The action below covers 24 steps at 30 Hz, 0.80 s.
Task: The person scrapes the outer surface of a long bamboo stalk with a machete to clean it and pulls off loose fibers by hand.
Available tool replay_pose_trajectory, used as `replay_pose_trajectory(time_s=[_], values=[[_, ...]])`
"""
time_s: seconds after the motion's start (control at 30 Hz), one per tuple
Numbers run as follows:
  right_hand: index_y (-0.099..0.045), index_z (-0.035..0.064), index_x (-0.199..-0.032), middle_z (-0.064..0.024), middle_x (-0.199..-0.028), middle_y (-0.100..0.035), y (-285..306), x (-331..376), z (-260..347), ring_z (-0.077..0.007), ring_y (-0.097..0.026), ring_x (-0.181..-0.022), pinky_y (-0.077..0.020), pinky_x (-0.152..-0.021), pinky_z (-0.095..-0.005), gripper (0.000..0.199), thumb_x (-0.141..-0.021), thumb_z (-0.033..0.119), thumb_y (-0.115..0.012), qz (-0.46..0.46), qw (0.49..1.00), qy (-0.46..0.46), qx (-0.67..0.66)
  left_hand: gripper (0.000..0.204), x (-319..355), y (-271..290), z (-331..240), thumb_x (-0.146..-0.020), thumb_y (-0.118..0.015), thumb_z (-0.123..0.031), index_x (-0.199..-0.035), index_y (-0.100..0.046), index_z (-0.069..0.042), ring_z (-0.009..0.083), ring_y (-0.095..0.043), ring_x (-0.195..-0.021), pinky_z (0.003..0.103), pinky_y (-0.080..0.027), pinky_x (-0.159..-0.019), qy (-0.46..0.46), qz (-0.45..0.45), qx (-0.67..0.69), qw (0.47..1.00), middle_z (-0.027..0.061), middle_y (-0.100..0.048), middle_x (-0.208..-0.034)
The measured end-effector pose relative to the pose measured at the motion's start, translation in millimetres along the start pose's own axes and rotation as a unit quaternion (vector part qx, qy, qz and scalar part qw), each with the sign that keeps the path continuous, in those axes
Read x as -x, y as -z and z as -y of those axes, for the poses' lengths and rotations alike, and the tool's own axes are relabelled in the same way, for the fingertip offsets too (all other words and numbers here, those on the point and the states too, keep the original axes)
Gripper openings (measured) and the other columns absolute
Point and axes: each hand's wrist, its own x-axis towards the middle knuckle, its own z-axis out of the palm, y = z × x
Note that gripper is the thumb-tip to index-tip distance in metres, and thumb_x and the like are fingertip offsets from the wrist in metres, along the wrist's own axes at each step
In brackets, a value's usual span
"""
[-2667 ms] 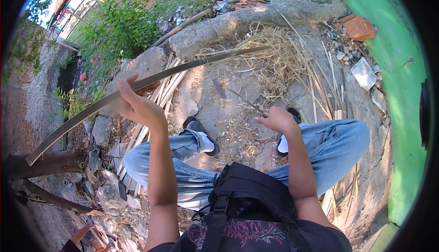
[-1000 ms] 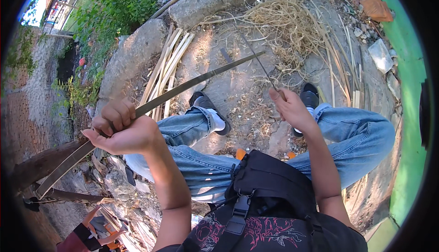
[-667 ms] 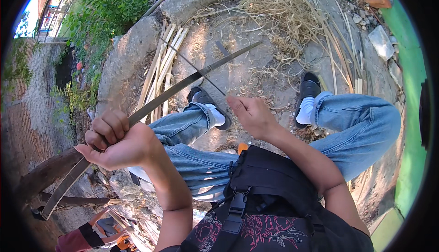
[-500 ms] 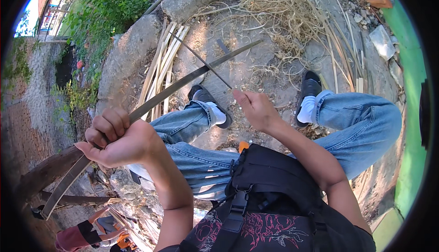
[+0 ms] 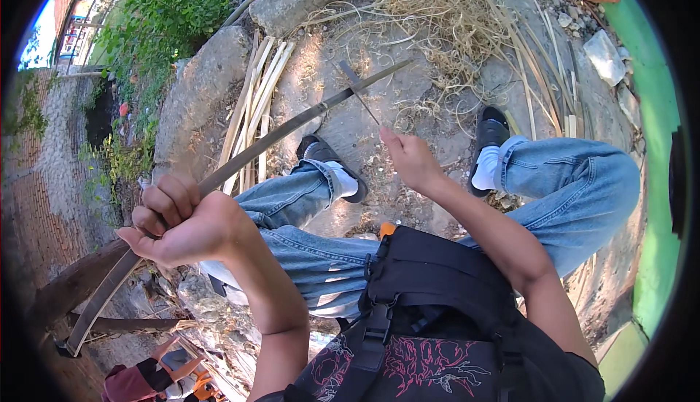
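My left hand (image 5: 179, 219) is closed round a long, flat grey-brown bamboo strip (image 5: 270, 138). The strip runs from the lower left, past my fist, up to the middle of the view. My right hand (image 5: 410, 160) is closed on a thin dark tool (image 5: 370, 109), which looks like a blade seen edge-on. Its handle is hidden in my fingers. The tool's narrow length meets the strip in the picture near the strip's far end; whether they touch, I cannot tell. Behind them, a short dark flat piece (image 5: 347, 70) lies on the ground.
Pale strips (image 5: 259, 103) lie at left beside a stone kerb (image 5: 200, 88). Curly shavings (image 5: 452, 30) are heaped ahead, with more strips (image 5: 543, 88) at right. A dark log (image 5: 76, 278) is at lower left, near another person (image 5: 135, 380). A green wall (image 5: 652, 147) stands at right.
The thin tool in my right hand has swung and now shows much shorter, its crossing nearer the strip's far end. My right hand has moved slightly up and away; my left hand stays on the strip.
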Motion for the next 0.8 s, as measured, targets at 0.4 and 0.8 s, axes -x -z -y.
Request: replay_pose_trajectory(time_s=[0.4, 0.8], values=[[-0.051, -0.0044, -0.063, -0.0161, -0.048, -0.047, -11, 14, 10, -0.0240, -0.045, -0.044, -0.0366, -0.048, -0.0392, 0.064, -0.095, 0.050, -0.039, -0.024, 0.997, 0.065, -0.032, 0.047, 1, 2, -1, -0.096, -0.031, -0.042, -0.056, -0.018, -0.019, 0.0075, -0.012, -0.043, 0.026, -0.006, -0.042, 0.003, 0.001, 0.012, 1.000, -0.0039, -0.016, -0.049], [-0.052, -0.0035, -0.062, -0.0207, -0.050, -0.049, -19, 14, 14, -0.0328, -0.051, -0.046, -0.0387, -0.050, -0.0436, 0.066, -0.095, 0.051, -0.035, -0.001, 0.991, 0.135, 0.001, 0.048, -4, 7, -2, -0.095, -0.035, -0.042, -0.057, -0.018, -0.018, 0.0078, -0.012, -0.043, 0.026, -0.006, -0.042, 0.008, 0.032, 0.012, 0.999, -0.0038, -0.016, -0.050]])
